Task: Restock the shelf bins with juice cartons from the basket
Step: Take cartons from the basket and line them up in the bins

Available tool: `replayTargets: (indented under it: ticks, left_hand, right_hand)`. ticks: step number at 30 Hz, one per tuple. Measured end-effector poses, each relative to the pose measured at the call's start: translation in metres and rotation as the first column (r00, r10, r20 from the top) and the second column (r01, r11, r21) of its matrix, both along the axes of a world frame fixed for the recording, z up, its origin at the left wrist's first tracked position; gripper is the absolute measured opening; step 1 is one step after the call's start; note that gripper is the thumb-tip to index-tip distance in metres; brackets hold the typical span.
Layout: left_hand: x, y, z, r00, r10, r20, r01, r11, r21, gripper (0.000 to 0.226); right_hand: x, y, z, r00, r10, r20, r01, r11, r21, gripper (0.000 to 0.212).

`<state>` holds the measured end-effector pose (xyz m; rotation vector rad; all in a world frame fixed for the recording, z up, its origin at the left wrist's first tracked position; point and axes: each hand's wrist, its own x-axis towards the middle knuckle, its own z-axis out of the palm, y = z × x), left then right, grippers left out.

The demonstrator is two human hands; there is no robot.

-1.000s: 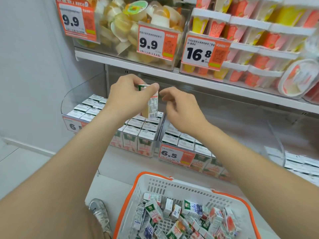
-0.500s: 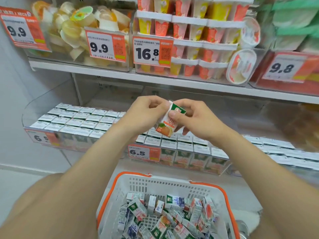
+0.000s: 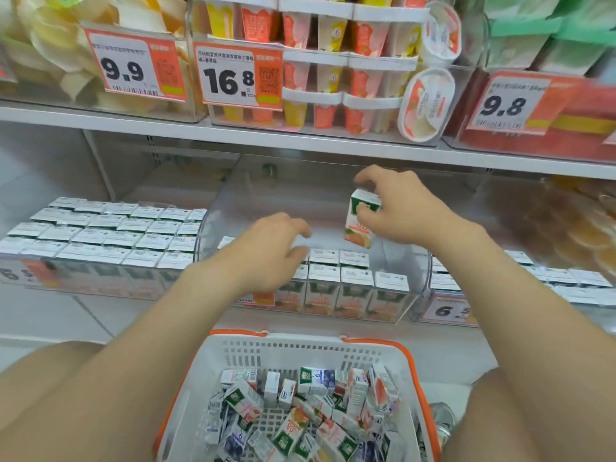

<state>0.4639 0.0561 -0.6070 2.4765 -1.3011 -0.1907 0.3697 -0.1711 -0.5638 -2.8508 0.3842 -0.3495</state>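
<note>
My right hand (image 3: 401, 208) grips a small juice carton (image 3: 360, 220), green-topped with an orange fruit picture, upright above the middle clear shelf bin (image 3: 421, 261). That bin holds two front rows of similar cartons (image 3: 340, 281); its back part shows bare plastic. My left hand (image 3: 266, 251) hovers over the bin's left side with fingers loosely curled and nothing in it. Below, a white basket with an orange rim (image 3: 300, 348) holds several loose cartons (image 3: 300, 415) in a jumble.
A left bin (image 3: 100, 235) is packed with carton tops. A right bin (image 3: 560, 281) holds more cartons. The shelf above (image 3: 300, 141) carries pudding cups and price tags. A shoe (image 3: 441, 418) shows at the basket's right.
The carton has passed from my left hand to my right, which moved it right and up over the middle bin. My left hand let go and dropped lower. The view shifted right.
</note>
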Motion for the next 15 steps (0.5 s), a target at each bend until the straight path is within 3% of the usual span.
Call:
replayTargets:
  ticks: [5,8,15]
  left_hand:
    - [-0.020,-0.017,-0.018,0.986,-0.161,-0.049,0.168,0.964,0.206,0.068]
    - [-0.024,-0.021,-0.026,0.987,-0.163,-0.004,0.159,0.957,0.243,0.067]
    - [-0.035,-0.022,-0.034,0.988,-0.125,0.086,0.103,0.969,0.225,0.058]
  right_hand:
    - [-0.009,-0.008,-0.001,0.965,-0.002,-0.262,-0.051,0.980,-0.194,0.047]
    - [-0.014,-0.009,-0.005,0.913,-0.036,-0.406,-0.093,0.951,-0.293,0.044]
    - [-0.019,0.007,-0.010,0.759,-0.044,-0.650,-0.099,0.978,-0.181,0.049]
